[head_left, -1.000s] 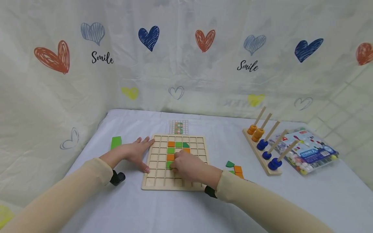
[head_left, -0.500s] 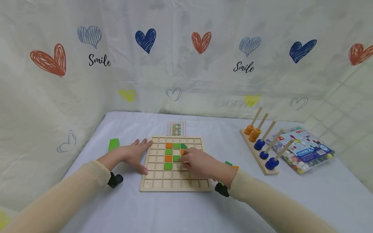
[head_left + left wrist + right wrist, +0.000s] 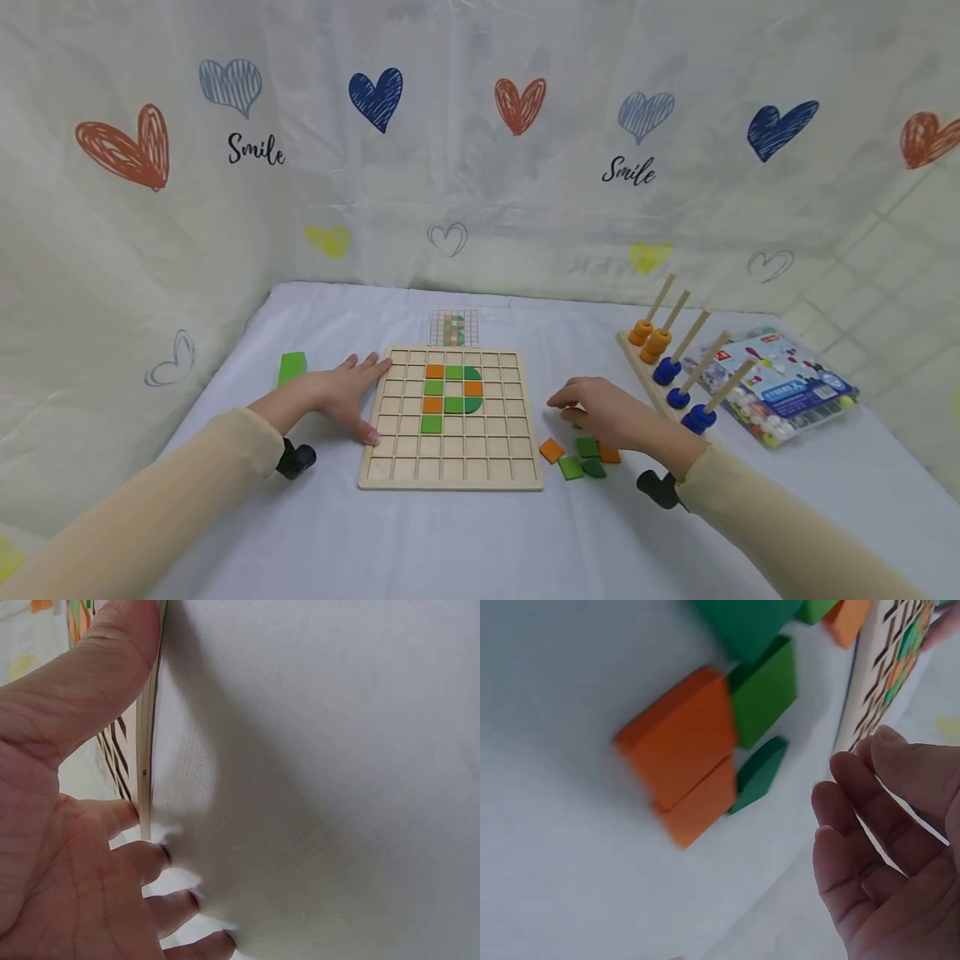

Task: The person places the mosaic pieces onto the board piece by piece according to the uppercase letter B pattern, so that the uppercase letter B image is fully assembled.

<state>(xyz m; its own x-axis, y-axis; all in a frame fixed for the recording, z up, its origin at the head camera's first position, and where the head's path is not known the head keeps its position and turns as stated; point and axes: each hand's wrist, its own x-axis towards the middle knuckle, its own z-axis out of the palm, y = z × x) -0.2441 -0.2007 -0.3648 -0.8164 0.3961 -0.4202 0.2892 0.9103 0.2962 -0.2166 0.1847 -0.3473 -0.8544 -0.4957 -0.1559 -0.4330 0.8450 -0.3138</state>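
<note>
A wooden grid board (image 3: 408, 472) lies on the table. Orange, green and dark green tiles fill several of its squares, among them a dark green quarter-round tile (image 3: 472, 406). My left hand (image 3: 347, 402) rests with spread fingers along the board's left edge, its thumb (image 3: 112, 667) against the rim in the left wrist view. To the right of the board, my right hand (image 3: 611, 414) hovers over loose tiles, fingers bent loosely and nothing between them. Below it are an orange tile (image 3: 551, 451), a green tile (image 3: 571, 468) and a dark green rounded tile (image 3: 594, 469), partly hiding others.
Behind the board lies a printed pattern card (image 3: 453, 329). A green block (image 3: 292, 367) is at the left. On the right stand a wooden peg rack (image 3: 632, 354) with orange and blue beads and a clear plastic case (image 3: 795, 375) of small parts.
My right hand has left the board and moved right, over the loose tiles. A green tile and a dark green quarter-round tile now show where it was. My left hand has stayed put.
</note>
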